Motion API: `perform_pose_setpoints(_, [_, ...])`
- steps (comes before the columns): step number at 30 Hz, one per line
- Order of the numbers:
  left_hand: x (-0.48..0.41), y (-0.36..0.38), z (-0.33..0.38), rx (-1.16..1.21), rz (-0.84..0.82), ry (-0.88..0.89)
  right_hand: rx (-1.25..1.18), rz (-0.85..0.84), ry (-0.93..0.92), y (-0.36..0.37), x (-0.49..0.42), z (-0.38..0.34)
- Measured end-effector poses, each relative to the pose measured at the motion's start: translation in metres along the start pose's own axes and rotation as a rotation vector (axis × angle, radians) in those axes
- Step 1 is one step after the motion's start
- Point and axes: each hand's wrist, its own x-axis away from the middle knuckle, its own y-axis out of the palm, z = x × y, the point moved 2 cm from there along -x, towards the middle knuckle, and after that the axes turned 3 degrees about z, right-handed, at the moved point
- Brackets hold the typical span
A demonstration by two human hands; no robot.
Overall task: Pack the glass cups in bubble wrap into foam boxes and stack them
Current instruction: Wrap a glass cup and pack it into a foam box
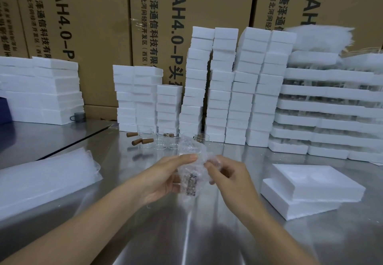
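Head view: above the middle of the steel bench point(207, 233), both hands hold a bubble wrap bundle point(187, 153). A glass cup point(191, 185) with a dark pattern shows through the bundle's lower part. The left hand point(163, 179) grips the bundle from its left side, thumb along the top. The right hand point(228, 175) pinches the loose wrap at its right side with curled fingers.

Two open foam boxes point(310, 184) lie overlapping near the bench's right edge. A pile of bubble wrap sheets point(41, 179) sits at the left edge. Bare glass cups point(145, 138) and brown corks point(136, 141) stand toward the far edge, in front of tall stacks of foam boxes point(219, 84). Cardboard cartons point(83, 26) rise behind them.
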Motion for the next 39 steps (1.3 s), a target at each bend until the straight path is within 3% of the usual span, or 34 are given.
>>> perform_pose_setpoints(3, [0.002,-0.002,-0.001,-0.118,-0.02,0.014,-0.03,-0.204,0.113,0.004,0.003,-0.005])
perform_pose_setpoints(5, [0.004,-0.001,0.0,-0.152,-0.028,0.006,-0.063,-0.224,0.143,0.005,0.004,-0.006])
perform_pose_setpoints(10, [-0.004,0.001,-0.001,0.017,0.17,0.033,-0.059,0.199,0.035,-0.004,0.001,-0.007])
perform_pose_setpoints(14, [-0.005,-0.003,-0.004,0.119,0.296,0.024,0.09,0.235,-0.09,0.0,0.006,-0.004])
perform_pose_setpoints(18, [-0.004,-0.001,-0.005,0.057,0.215,0.041,0.062,0.159,-0.029,0.011,0.008,0.0])
perform_pose_setpoints(24, [0.002,0.0,-0.006,-0.215,0.039,0.048,-0.104,-0.216,0.168,0.01,0.006,0.004])
perform_pose_setpoints(27, [0.002,0.0,-0.007,-0.225,0.056,0.05,-0.074,-0.194,0.178,0.009,0.004,0.003])
perform_pose_setpoints(32, [-0.003,-0.001,-0.006,-0.024,0.141,0.014,0.052,0.125,0.081,0.004,0.002,0.002])
perform_pose_setpoints(36, [-0.001,-0.002,-0.006,-0.057,0.055,0.014,-0.037,-0.097,0.14,0.007,0.007,0.001])
perform_pose_setpoints(39, [0.0,-0.004,-0.005,-0.104,0.081,0.025,-0.005,-0.21,0.112,0.011,0.01,0.0])
